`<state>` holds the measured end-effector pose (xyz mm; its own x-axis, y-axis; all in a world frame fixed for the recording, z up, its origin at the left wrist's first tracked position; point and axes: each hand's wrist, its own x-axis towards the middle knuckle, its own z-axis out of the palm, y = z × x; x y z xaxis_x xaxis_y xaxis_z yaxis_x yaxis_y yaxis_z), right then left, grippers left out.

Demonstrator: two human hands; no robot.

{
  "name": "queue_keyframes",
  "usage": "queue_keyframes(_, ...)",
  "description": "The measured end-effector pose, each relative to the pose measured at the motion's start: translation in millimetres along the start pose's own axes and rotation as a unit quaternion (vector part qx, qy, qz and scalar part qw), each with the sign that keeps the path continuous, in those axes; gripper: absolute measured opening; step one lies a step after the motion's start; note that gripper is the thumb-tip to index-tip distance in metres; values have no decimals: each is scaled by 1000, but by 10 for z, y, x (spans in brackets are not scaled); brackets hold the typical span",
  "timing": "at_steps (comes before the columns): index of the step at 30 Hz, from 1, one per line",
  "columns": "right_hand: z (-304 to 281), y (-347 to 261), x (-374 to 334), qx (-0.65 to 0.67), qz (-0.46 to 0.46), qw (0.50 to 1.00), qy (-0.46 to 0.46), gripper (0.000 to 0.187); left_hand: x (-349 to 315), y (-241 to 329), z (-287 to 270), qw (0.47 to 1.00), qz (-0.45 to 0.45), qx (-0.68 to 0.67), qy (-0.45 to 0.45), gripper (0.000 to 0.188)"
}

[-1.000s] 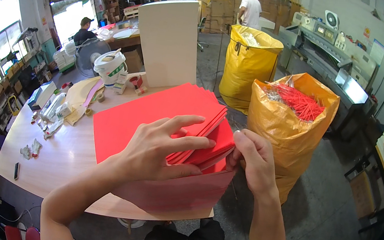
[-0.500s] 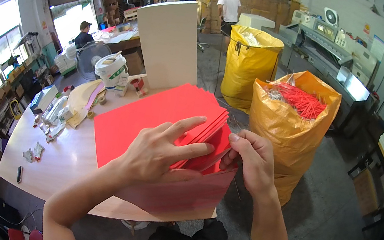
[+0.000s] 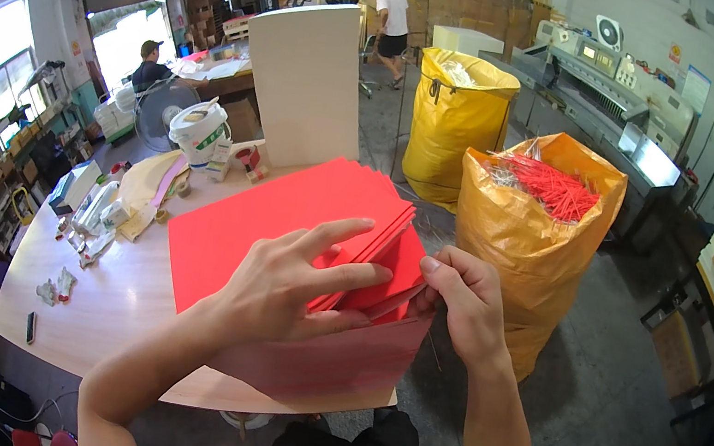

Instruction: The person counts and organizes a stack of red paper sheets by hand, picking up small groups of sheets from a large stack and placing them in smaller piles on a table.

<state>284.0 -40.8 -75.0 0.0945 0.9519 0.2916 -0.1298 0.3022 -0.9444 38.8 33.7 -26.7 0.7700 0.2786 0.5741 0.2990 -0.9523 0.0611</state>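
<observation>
Frame centre: left hand [image 3: 281,278] spread over red rectangular paper stack [image 3: 251,214], apparently to steady it; right of centre, right hand [image 3: 469,302] pinches stack's edge, apparently to part layers.

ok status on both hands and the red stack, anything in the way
Left hand spread on red stack. Right hand pinching its right edge. Stack fanned there. Orange sack beyond right hand, not between hands and stack.

A yellow sack [image 3: 453,149] stands behind an orange sack [image 3: 513,267].
</observation>
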Motion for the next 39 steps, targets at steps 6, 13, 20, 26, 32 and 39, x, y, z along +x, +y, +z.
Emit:
queue_keyframes(6, 29, -32, -2, -12, 3, 1000, 6, 35, -1, 6, 3, 1000, 0, 4, -7, 54)
queue_keyframes(13, 3, 182, -225, -282, -240, 910, 186, 24, -4, -16, 14, 1000, 1, -2, -3, 57)
queue_keyframes(20, 286, 115, -334, -490, -334, 804, -32, 23, -21, -35, 41, 999, 12, 38, -28, 59)
queue_keyframes(26, 232, 148, -405, -506, -285, 809, -86, 33, 13, 80, 32, 975, 75, 148, -147, 77)
queue_keyframes(32, 229, 41, -409, -502, -248, 821, -110, 44, -52, 153, -52, 986, 26, 88, -136, 92)
queue_keyframes(39, 255, -28, -383, -497, -232, 827, -125, 59, -490, 344, -81, 966, -105, 228, -53, 87)
